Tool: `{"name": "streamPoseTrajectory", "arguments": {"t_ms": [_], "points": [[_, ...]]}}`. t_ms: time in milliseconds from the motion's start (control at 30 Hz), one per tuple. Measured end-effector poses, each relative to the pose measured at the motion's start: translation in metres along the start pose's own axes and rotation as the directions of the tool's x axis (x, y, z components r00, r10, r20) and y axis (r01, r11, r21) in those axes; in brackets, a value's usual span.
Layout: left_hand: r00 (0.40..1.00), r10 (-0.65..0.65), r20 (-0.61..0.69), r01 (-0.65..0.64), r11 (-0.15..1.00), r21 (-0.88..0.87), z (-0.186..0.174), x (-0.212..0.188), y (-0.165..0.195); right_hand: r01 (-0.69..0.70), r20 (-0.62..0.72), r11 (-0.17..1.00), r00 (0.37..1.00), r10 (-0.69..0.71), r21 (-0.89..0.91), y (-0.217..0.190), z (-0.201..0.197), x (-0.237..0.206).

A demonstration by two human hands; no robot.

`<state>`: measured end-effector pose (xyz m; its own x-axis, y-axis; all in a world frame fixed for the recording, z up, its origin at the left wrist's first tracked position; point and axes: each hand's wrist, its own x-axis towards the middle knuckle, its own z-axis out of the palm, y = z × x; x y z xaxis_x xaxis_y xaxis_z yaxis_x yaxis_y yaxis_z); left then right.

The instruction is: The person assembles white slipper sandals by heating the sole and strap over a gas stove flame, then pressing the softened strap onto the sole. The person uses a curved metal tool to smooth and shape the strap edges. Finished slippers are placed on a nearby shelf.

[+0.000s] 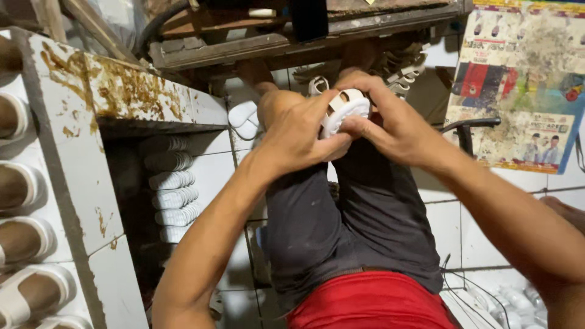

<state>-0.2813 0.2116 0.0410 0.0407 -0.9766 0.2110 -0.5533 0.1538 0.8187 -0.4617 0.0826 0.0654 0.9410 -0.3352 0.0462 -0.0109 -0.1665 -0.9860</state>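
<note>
Both my hands meet over my knees and grip one white sandal (345,108) with a ridged white sole and a beige insole. My left hand (298,131) wraps the sandal's near left side, thumb pressed against the sole edge. My right hand (384,116) covers its right side and top, fingers curled over the straps. I sit in dark grey shorts (353,225) and a red shirt (372,301), beneath a wooden bench (274,42).
A glue-stained white rack (79,140) on the left holds several white sandals (24,237) in rows. Stacked white soles (172,189) stand under its shelf. A worn poster (524,85) hangs on the tiled wall at right. More white soles (518,301) lie at bottom right.
</note>
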Motion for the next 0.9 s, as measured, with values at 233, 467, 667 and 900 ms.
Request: {"name": "streamPoseTrajectory", "arguments": {"t_ms": [233, 467, 667, 900], "points": [[1.0, 0.018, 0.0, -0.018, 0.996, 0.092, 0.001, -0.003, 0.019, -0.127, -0.083, 0.979, 0.99, 0.115, -0.162, 0.009, -0.003, -0.01], [0.993, -0.082, -0.079, -0.009, 0.637, -0.771, -0.015, -0.023, 0.074, -0.286, 0.158, 0.615, 0.954, 0.255, 0.734, 0.018, 0.022, -0.052], [0.897, -0.306, -0.32, -0.071, 0.614, -0.786, 0.037, -0.066, 0.101, 0.243, -0.43, 0.916, 0.824, -0.368, -0.319, 0.045, 0.061, -0.11], [0.897, -0.169, -0.408, -0.15, 0.752, -0.642, 0.062, -0.078, 0.1, 0.347, -0.214, 0.709, 0.791, -0.573, -0.614, 0.034, 0.049, -0.13]]}}
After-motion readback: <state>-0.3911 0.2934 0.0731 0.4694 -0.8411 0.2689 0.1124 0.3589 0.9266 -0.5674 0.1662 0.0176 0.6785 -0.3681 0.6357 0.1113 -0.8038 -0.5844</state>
